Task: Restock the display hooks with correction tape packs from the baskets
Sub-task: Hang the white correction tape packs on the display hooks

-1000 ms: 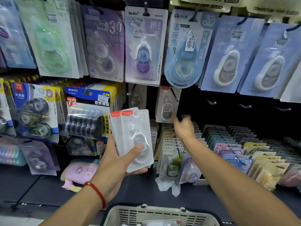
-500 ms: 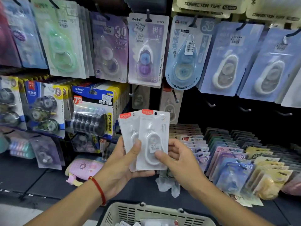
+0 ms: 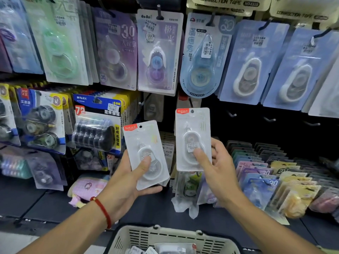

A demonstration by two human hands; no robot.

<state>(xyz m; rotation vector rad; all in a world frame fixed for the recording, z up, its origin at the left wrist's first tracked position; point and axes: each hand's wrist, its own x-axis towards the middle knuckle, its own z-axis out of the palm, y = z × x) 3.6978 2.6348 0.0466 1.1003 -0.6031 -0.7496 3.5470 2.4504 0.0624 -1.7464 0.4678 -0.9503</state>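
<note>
My left hand [image 3: 126,182] grips a small stack of white correction tape packs [image 3: 143,143] with red corner labels, thumb pressed on the front. My right hand [image 3: 218,171] pinches one separate white pack [image 3: 192,129], held upright just right of the stack and a little higher. Behind it hang two similar grey-white packs [image 3: 153,108] on low hooks. Bare metal hooks [image 3: 232,114] stick out of the dark panel to the right. A beige basket [image 3: 165,237] with more packs sits at the bottom edge, below both hands.
Full rows of hanging packs fill the upper wall: green [image 3: 60,43], purple [image 3: 117,48], blue [image 3: 201,57], pale blue [image 3: 251,63]. Black refill packs [image 3: 97,125] hang at left. Rows of coloured packs [image 3: 266,176] stand on the shelf at right.
My right hand came back from the hooks, took one pack off the stack in my left hand, and lifted it up and to the right.
</note>
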